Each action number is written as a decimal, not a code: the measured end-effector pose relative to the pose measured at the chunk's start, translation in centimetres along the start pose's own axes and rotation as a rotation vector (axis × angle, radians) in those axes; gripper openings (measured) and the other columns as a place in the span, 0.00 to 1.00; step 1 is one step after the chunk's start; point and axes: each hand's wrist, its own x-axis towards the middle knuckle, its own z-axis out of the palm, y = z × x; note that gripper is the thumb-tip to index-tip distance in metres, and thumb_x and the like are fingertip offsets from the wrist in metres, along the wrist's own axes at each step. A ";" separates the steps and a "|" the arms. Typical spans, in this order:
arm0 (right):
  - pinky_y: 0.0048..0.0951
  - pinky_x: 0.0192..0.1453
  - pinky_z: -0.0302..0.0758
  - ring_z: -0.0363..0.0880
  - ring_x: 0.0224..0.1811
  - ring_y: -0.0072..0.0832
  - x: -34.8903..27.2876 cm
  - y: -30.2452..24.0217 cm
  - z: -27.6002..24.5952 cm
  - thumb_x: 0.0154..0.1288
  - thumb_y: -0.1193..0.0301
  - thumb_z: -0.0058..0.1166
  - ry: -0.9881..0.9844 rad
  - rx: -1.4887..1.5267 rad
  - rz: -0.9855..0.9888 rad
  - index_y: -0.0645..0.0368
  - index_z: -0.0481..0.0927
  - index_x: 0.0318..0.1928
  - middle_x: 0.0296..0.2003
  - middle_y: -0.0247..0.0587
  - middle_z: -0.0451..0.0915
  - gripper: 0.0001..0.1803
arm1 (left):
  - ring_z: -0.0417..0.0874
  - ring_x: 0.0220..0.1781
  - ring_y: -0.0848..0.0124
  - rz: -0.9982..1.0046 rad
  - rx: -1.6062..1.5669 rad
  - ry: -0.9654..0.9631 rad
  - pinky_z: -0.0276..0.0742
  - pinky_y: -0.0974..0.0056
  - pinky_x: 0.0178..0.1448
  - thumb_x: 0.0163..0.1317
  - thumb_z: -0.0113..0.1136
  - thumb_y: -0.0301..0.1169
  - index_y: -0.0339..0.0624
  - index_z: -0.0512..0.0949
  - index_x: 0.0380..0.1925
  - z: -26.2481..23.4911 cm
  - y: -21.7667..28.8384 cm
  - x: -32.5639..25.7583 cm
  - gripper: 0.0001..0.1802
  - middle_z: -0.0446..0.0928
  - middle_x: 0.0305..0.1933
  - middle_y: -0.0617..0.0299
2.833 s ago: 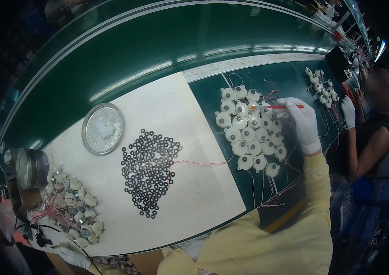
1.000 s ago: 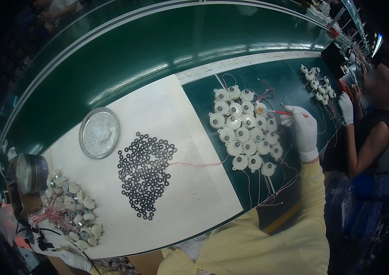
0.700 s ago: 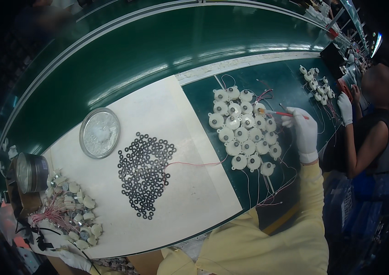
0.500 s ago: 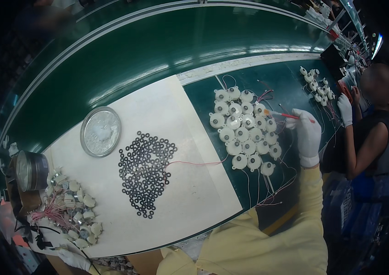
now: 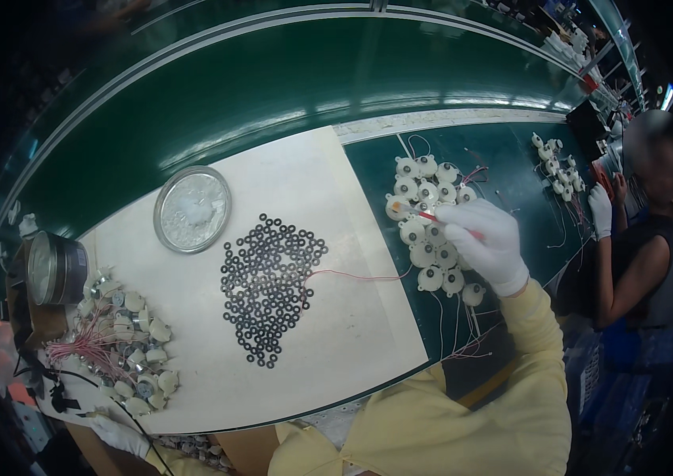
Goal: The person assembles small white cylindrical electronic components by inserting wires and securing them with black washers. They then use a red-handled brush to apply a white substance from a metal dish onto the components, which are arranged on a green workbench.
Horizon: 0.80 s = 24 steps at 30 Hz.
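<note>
- Presently, right hand (image 5: 483, 242), white-gloved, pinches a red-handled brush (image 5: 423, 215) just right of the white sheet (image 5: 344, 341).
- Cluster of pale round parts (image 5: 423, 255) lies right of the sheet, on the green surface (image 5: 511, 170).
- Brush tip is at a part on the cluster's sheet-facing side; contact cannot be judged.
- Left hand (image 5: 120, 435), also gloved, is by the sheet's near left corner; grip cannot be told.
- On the sheet: black rings (image 5: 269, 309) mid-area, shallow dish (image 5: 193, 210) toward far edge, heap of wired parts (image 5: 126, 341) at left end.
</note>
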 end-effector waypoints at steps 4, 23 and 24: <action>0.30 0.42 0.75 0.85 0.34 0.35 0.3 -0.3 0.4 0.60 0.71 0.65 -0.040 -0.020 0.036 0.61 0.86 0.44 0.35 0.43 0.87 0.11 | 0.79 0.58 0.52 0.022 0.043 -0.024 0.72 0.59 0.64 0.75 0.48 0.35 0.24 0.72 0.58 -0.5 -0.9 -0.1 0.23 0.76 0.58 0.38; 0.25 0.36 0.75 0.80 0.30 0.25 -1.4 1.2 0.7 0.66 0.75 0.59 0.021 0.153 0.243 0.63 0.85 0.49 0.32 0.39 0.86 0.12 | 0.78 0.58 0.54 0.088 0.231 -0.058 0.72 0.59 0.64 0.75 0.49 0.34 0.24 0.73 0.56 -0.7 -1.0 0.0 0.21 0.77 0.58 0.40; 0.25 0.35 0.74 0.79 0.29 0.24 -1.5 1.4 0.7 0.67 0.75 0.58 0.021 0.169 0.252 0.63 0.85 0.49 0.31 0.38 0.85 0.12 | 0.79 0.58 0.55 0.068 0.189 -0.048 0.72 0.59 0.64 0.75 0.48 0.34 0.24 0.73 0.57 -0.6 -0.9 0.0 0.21 0.77 0.58 0.40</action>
